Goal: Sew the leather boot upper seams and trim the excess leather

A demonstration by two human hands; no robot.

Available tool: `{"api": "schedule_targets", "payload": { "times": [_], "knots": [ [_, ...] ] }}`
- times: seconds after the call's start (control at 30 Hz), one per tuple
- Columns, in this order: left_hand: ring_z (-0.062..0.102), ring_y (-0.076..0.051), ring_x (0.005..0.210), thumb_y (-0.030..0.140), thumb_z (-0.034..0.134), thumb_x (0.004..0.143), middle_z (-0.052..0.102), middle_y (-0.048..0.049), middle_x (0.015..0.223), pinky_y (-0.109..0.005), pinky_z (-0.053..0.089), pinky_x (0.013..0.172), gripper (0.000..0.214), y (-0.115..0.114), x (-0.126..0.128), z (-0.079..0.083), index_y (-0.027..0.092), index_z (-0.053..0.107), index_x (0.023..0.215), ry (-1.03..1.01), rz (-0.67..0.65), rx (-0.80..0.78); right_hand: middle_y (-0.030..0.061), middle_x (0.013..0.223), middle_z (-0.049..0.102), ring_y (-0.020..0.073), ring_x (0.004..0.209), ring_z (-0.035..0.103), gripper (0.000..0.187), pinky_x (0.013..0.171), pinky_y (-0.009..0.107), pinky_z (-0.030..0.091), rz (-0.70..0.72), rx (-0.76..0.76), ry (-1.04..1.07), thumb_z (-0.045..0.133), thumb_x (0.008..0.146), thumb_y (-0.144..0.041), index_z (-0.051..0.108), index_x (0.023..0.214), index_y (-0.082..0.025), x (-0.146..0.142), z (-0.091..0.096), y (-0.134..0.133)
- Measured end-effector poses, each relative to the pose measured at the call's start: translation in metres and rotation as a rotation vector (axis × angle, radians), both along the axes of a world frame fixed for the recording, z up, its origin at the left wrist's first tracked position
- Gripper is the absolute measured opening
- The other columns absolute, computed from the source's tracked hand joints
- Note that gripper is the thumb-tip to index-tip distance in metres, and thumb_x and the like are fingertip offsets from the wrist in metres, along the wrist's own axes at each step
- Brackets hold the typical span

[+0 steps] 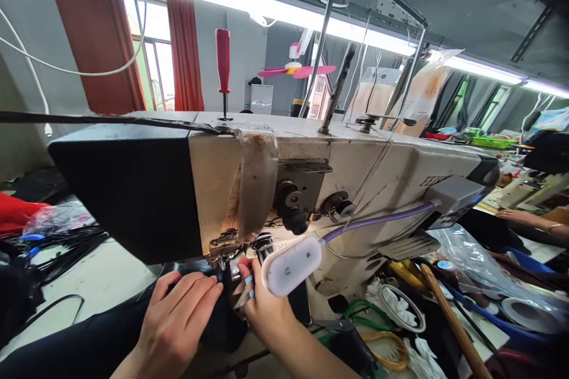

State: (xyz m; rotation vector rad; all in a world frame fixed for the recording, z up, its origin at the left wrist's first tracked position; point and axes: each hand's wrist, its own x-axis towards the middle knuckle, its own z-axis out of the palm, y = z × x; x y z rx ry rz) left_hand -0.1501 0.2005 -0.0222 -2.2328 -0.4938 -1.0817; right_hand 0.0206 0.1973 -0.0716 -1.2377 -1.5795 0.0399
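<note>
My left hand (180,314) lies over black material (224,331) just left of the needle area, its fingers stretched out and close together. Beside the metal presser foot area (235,266), my right hand (267,305) has its fingers bent and raised. Pointed metal blades, like thread snips (242,296), stick out from it, and blue bands show on its fingers. The sewing machine (338,177) stands right over both hands. A white oval lamp (293,266) on a purple neck partly covers my right hand. The needle cannot be made out.
A red-handled screwdriver (223,62) stands upright on the machine's top. To the right lie a wooden stick (456,323), a roll of tape (528,314), a white-rimmed bowl (402,308) and clear plastic. Another person's hand (524,219) shows at far right. Black cords (75,249) lie left.
</note>
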Motion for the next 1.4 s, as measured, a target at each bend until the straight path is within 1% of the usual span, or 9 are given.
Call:
{"api": "schedule_targets", "payload": {
  "times": [0.07,0.23,0.37,0.5,0.63,0.77,1.0,1.2,1.4],
  "knots": [
    [0.064,-0.025,0.082,-0.005,0.042,0.091,0.074,-0.0146,0.083,-0.044,0.041,0.078,0.029,0.000,0.000,-0.001,0.005,0.069,0.090,-0.009,0.003,-0.004,0.0098,0.083,0.067,0.0219,0.079,0.064,0.025,0.074,0.031,0.054,-0.008,0.024,-0.027,0.042,0.087,-0.020,0.065,0.094,-0.017,0.002,0.000,-0.002],
    [0.065,-0.026,0.084,-0.003,0.043,0.092,0.074,-0.0147,0.087,-0.045,0.040,0.078,0.027,0.000,-0.002,-0.003,0.005,0.068,0.094,0.014,0.007,-0.041,0.0069,0.089,0.069,0.0197,0.081,0.066,0.018,0.073,0.027,0.054,0.173,-0.101,0.009,0.049,0.086,-0.022,0.065,0.095,-0.020,0.002,0.014,-0.007],
    [0.065,-0.026,0.083,-0.006,0.042,0.091,0.074,-0.0152,0.086,-0.044,0.040,0.077,0.028,-0.001,-0.002,-0.001,0.004,0.068,0.093,0.028,0.002,-0.036,0.0057,0.086,0.068,0.0194,0.081,0.065,0.022,0.076,0.028,0.053,0.152,-0.137,0.028,0.046,0.087,-0.019,0.066,0.095,-0.020,0.005,0.007,0.002],
    [0.064,-0.026,0.083,-0.004,0.045,0.092,0.074,-0.0154,0.084,-0.043,0.040,0.076,0.025,-0.002,-0.002,0.000,0.004,0.069,0.093,0.024,-0.001,-0.028,0.0094,0.090,0.066,0.0233,0.087,0.063,0.026,0.083,0.034,0.053,0.161,0.028,-0.174,0.048,0.083,-0.016,0.067,0.100,-0.018,0.017,0.000,0.004],
    [0.064,-0.026,0.083,-0.005,0.043,0.092,0.074,-0.0154,0.085,-0.044,0.040,0.076,0.027,-0.001,-0.002,-0.002,0.005,0.069,0.093,0.022,0.012,-0.030,0.0140,0.107,0.065,0.0237,0.099,0.062,0.043,0.088,0.035,0.053,0.278,0.213,-0.379,0.049,0.082,-0.011,0.061,0.123,-0.013,0.029,0.012,-0.005],
    [0.065,-0.026,0.082,-0.004,0.043,0.093,0.074,-0.0153,0.084,-0.044,0.041,0.076,0.027,0.000,-0.002,-0.002,0.005,0.069,0.093,0.018,0.006,-0.038,0.0161,0.111,0.066,0.0239,0.107,0.061,0.038,0.094,0.035,0.051,0.294,0.322,-0.482,0.052,0.087,-0.014,0.061,0.124,-0.010,0.036,0.023,-0.007],
    [0.065,-0.025,0.081,-0.004,0.045,0.091,0.073,-0.0133,0.084,-0.042,0.041,0.075,0.024,-0.002,0.001,0.002,0.006,0.068,0.093,0.018,0.033,-0.072,0.0149,0.115,0.067,0.0249,0.103,0.064,0.050,0.093,0.037,0.052,0.305,0.198,-0.528,0.055,0.077,-0.009,0.063,0.127,-0.015,0.041,0.018,-0.001],
    [0.064,-0.023,0.079,-0.004,0.042,0.090,0.071,-0.0107,0.084,-0.040,0.039,0.074,0.027,-0.005,0.006,0.003,0.007,0.067,0.094,0.017,0.104,-0.144,0.0141,0.119,0.067,0.0242,0.104,0.065,0.042,0.089,0.034,0.053,0.318,0.076,-0.563,0.053,0.079,-0.013,0.069,0.117,-0.017,0.048,0.007,0.010],
    [0.063,-0.022,0.079,0.001,0.048,0.088,0.070,-0.0083,0.084,-0.038,0.039,0.075,0.021,0.004,0.002,0.003,0.011,0.066,0.094,0.005,0.066,-0.207,0.0129,0.118,0.068,0.0257,0.111,0.063,0.046,0.096,0.038,0.050,0.313,0.023,-0.599,0.049,0.081,-0.013,0.066,0.123,-0.017,0.048,0.019,0.012]
  ]
}}
